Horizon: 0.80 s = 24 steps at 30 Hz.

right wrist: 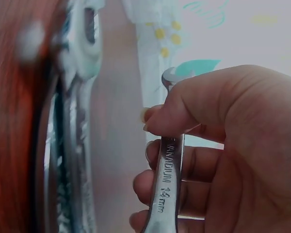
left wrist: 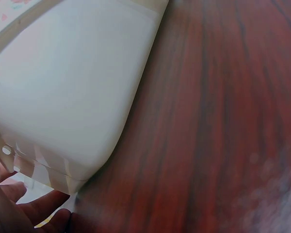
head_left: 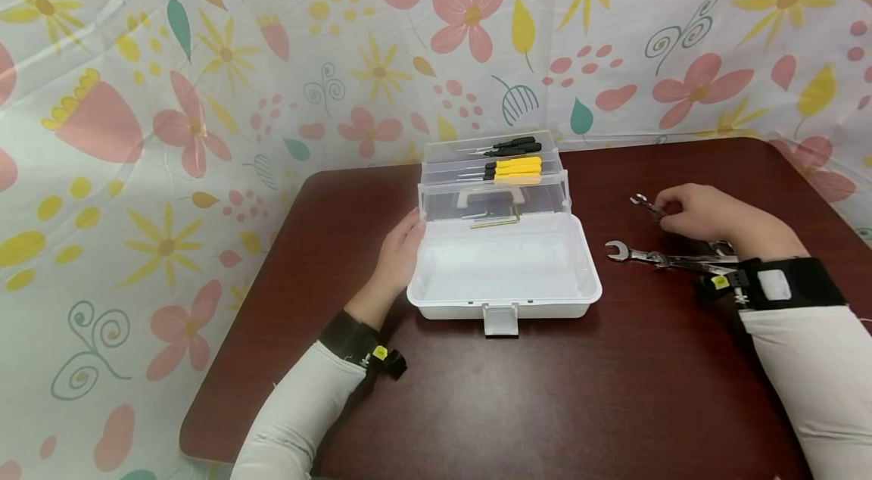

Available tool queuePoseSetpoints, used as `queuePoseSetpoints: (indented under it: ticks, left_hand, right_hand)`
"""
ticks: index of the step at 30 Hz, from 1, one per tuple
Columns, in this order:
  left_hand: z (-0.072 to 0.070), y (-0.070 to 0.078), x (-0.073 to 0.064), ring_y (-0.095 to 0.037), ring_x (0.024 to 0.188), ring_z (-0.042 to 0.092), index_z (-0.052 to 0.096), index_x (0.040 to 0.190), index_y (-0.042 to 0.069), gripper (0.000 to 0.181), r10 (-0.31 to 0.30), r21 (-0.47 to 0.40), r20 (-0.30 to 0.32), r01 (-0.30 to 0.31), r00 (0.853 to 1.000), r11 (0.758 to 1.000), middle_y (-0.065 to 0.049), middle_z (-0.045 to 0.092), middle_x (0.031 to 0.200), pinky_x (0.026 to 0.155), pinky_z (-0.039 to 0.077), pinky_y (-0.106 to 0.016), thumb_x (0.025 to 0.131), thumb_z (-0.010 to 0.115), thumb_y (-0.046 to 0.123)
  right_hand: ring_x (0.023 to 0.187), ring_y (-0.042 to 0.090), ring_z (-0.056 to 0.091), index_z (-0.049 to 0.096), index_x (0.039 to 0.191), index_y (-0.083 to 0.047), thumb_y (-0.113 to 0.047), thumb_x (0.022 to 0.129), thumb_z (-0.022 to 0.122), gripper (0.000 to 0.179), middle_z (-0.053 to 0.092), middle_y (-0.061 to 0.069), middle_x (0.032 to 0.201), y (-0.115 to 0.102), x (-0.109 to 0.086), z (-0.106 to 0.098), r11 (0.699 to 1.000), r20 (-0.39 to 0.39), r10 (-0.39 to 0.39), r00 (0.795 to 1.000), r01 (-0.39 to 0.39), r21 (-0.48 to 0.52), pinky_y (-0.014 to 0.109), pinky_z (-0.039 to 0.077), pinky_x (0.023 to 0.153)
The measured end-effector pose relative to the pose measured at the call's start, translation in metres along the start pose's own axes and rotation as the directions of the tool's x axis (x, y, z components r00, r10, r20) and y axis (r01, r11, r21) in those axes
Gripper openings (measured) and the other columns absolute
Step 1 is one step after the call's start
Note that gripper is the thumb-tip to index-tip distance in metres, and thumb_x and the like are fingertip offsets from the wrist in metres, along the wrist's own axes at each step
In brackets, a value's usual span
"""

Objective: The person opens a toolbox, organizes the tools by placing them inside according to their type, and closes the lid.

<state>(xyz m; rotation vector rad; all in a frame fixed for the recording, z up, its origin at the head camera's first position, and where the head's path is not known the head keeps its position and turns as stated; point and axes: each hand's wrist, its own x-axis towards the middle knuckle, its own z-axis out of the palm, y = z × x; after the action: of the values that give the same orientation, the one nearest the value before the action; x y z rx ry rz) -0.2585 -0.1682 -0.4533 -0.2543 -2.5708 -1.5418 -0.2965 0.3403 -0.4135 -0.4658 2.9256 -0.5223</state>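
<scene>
My right hand (head_left: 705, 211) pinches a combination wrench (right wrist: 167, 184) between thumb and fingers; its steel shank is stamped "VANADIUM" and what looks like 14mm. Its end (head_left: 639, 200) sticks out past the fingertips in the head view. Below this hand several more wrenches (head_left: 636, 254) lie bunched on the table, partly under the wrist. A white toolbox (head_left: 504, 268) stands with its clear lid swung back and its main compartment bare. The left hand (head_left: 400, 249) touches the box's rear left corner, fingers reaching behind it in the left wrist view.
Yellow-handled screwdrivers (head_left: 521, 168) and black-handled screwdrivers (head_left: 518, 148) lie in the clear upper trays of the box. Hex keys (head_left: 500, 222) lie in the lowest tray. A front latch (head_left: 500, 319) hangs down. Behind the dark wood table (head_left: 545, 404) hangs a floral cloth (head_left: 381, 86).
</scene>
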Motion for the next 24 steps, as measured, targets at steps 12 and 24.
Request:
queuePoseSetpoints:
  ticks: [12,24]
  left_hand:
    - [0.001,-0.001,0.001,-0.025,0.156,0.032,0.054,0.149,0.009,0.054,0.004,0.004,-0.001,-0.004,1.0,1.0,-0.006,0.04,0.166,0.13,0.024,-0.049,0.11,0.039,0.042]
    - [0.001,-0.002,0.001,-0.022,0.156,0.033,0.053,0.15,0.01,0.054,-0.006,0.005,-0.006,0.006,1.0,1.0,0.0,0.041,0.165,0.13,0.026,-0.045,0.109,0.04,0.044]
  right_hand:
    - [0.057,0.018,0.049,0.068,0.115,-0.008,-0.012,0.1,0.059,0.018,0.061,0.004,0.081,-0.033,-0.008,-0.012,0.998,0.033,-0.019,0.999,0.017,0.054,0.033,0.04,0.056]
    - [0.055,0.015,0.055,0.061,0.107,-0.015,-0.013,0.102,0.058,0.006,0.059,0.003,0.074,-0.069,-0.024,-0.025,0.995,-0.014,-0.07,0.997,0.071,0.072,0.031,0.046,0.052]
